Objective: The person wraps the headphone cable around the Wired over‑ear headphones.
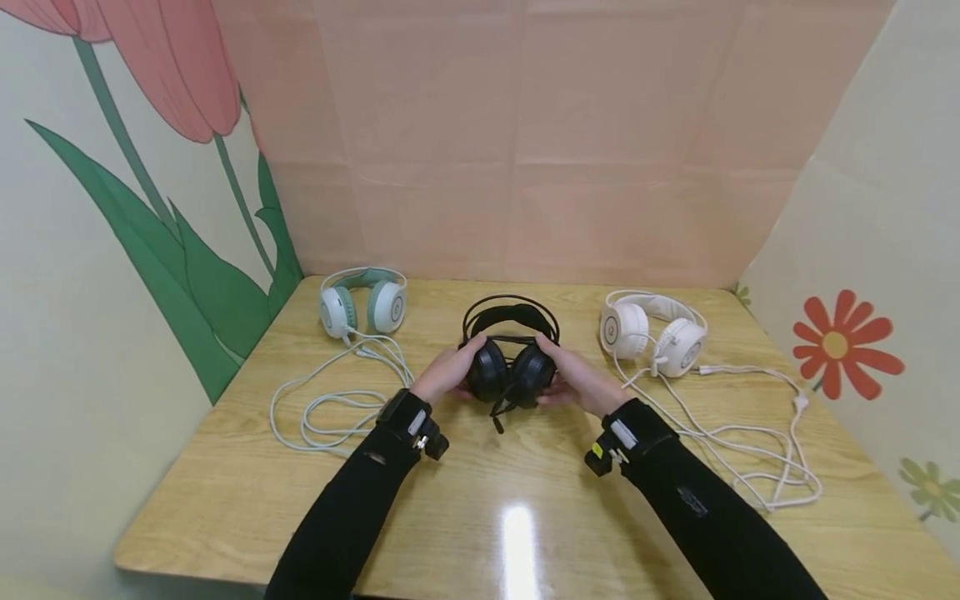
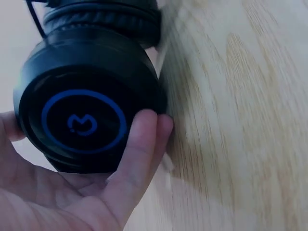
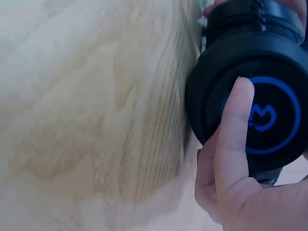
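Black over-ear headphones (image 1: 489, 372) are between both hands at the middle of the table, headband toward the back wall and a short microphone boom (image 1: 498, 423) pointing down toward the front. My left hand (image 1: 453, 367) grips the left ear cup; in the left wrist view its fingers curl around the cup (image 2: 82, 122), which bears a blue ring and logo. On the other side my right hand (image 1: 572, 379) grips the right cup, with a finger lying across the matching blue-ringed face (image 3: 274, 115) in the right wrist view. Both cups are close over the wooden surface.
White-and-green headphones (image 1: 388, 307) with a coiled pale cable (image 1: 315, 398) lie at the back left. White headphones (image 1: 678, 346) with a long loose white cable (image 1: 780, 500) lie at the back right. A pink-covered wall (image 1: 517, 167) rises behind the wooden table (image 1: 247, 508).
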Available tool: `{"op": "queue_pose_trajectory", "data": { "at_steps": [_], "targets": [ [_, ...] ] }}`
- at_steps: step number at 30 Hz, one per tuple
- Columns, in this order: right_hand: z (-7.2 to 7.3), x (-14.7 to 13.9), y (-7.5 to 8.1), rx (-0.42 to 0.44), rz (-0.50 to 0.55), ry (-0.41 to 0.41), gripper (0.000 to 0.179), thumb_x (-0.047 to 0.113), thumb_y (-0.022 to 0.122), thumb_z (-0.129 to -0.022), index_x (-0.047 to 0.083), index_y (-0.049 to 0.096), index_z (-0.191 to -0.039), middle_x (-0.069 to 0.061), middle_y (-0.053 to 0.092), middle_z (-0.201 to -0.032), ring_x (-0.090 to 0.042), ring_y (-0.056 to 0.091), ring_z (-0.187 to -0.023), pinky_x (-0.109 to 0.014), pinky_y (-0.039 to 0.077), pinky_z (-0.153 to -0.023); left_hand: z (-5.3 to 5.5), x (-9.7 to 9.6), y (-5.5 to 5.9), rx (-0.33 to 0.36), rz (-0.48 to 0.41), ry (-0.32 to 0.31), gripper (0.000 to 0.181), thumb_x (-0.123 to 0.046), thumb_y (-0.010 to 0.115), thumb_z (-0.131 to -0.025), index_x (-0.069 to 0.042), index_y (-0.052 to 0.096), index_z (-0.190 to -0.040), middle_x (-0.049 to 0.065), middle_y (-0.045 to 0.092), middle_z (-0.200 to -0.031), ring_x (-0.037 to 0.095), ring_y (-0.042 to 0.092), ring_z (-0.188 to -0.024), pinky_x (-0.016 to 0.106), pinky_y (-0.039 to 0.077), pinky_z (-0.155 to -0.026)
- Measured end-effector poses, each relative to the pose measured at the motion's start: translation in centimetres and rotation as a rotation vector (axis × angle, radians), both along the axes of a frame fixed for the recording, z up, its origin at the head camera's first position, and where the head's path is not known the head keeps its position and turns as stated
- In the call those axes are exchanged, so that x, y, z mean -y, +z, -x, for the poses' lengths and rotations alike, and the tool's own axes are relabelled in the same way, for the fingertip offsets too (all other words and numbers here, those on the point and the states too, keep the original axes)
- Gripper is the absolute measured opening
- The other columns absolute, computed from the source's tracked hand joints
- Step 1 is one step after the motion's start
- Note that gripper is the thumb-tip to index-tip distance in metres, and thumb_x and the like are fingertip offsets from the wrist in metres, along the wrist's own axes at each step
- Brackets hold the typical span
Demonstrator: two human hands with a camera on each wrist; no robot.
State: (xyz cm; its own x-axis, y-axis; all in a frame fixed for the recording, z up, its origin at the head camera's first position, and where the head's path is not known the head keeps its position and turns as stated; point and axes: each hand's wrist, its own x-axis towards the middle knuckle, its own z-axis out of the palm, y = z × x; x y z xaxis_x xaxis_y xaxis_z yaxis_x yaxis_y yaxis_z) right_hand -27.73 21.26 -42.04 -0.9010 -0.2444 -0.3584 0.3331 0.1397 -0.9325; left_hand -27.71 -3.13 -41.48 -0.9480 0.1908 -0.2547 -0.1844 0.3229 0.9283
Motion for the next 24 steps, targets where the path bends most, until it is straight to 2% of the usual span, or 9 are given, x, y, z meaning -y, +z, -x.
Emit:
{"op": "queue_pose_trajectory", "data": {
  "at_steps": [4,8,11,14,18,24],
  "targets": [
    [-0.6,0.2,0.4,-0.008,0.027,0.001,0.061,0.058,0.051,-0.1,0.0,0.061,-0.117,-0.012,0.066,-0.088,-0.024,0.069,-0.08,-0.044,0.057,-0.086,0.0,0.0,-0.2,-0.007,0.028,0.02,0.084,-0.071,0.04,-0.096,0.004,0.062,-0.125,0.021,0.064,-0.11,0.034,0.069,-0.086,0.047,0.057,-0.081],
    [-1.4,0.4,1.0,-0.033,-0.009,0.012,0.065,0.05,0.064,-0.097,-0.004,0.052,-0.13,-0.015,0.063,-0.108,-0.023,0.067,-0.089,-0.042,0.054,-0.093,-0.2,0.0,-0.1,-0.04,0.048,-0.008,0.084,-0.073,0.052,-0.09,0.001,0.061,-0.13,0.019,0.064,-0.122,0.031,0.07,-0.093,0.046,0.057,-0.082],
    [-1.7,0.5,1.1,-0.081,-0.073,0.025,0.078,0.045,0.069,-0.095,-0.008,0.039,-0.144,-0.017,0.06,-0.118,-0.023,0.065,-0.095,-0.042,0.051,-0.097,-0.4,-0.1,0.0,-0.084,0.064,-0.051,0.076,-0.065,0.063,-0.089,-0.005,0.06,-0.135,0.016,0.063,-0.128,0.027,0.067,-0.101,0.047,0.056,-0.084],
    [-1.6,0.8,1.0,-0.128,-0.133,0.017,0.09,0.044,0.07,-0.094,-0.008,0.027,-0.153,-0.019,0.061,-0.124,-0.023,0.065,-0.1,-0.045,0.049,-0.1,-0.5,-0.2,0.0,-0.119,0.086,-0.067,0.071,-0.06,0.067,-0.088,-0.007,0.059,-0.135,0.015,0.063,-0.128,0.026,0.065,-0.103,0.047,0.056,-0.084],
    [-1.4,1.3,0.8,-0.143,-0.192,-0.029,0.089,0.042,0.069,-0.095,-0.006,0.024,-0.155,-0.022,0.058,-0.129,-0.024,0.063,-0.102,-0.047,0.048,-0.101,-0.4,-0.3,-0.3,-0.118,0.104,-0.048,0.07,-0.06,0.067,-0.088,-0.005,0.061,-0.132,0.014,0.063,-0.126,0.028,0.065,-0.104,0.046,0.056,-0.083],
    [-0.6,1.7,0.6,-0.163,-0.23,-0.06,0.091,0.042,0.064,-0.098,-0.005,0.015,-0.158,-0.028,0.046,-0.142,-0.03,0.058,-0.112,-0.046,0.048,-0.101,0.3,-0.6,-0.7,-0.102,0.114,0.003,0.07,-0.061,0.068,-0.087,-0.004,0.063,-0.128,0.014,0.063,-0.124,0.035,0.064,-0.109,0.046,0.056,-0.082]
  ]
}}
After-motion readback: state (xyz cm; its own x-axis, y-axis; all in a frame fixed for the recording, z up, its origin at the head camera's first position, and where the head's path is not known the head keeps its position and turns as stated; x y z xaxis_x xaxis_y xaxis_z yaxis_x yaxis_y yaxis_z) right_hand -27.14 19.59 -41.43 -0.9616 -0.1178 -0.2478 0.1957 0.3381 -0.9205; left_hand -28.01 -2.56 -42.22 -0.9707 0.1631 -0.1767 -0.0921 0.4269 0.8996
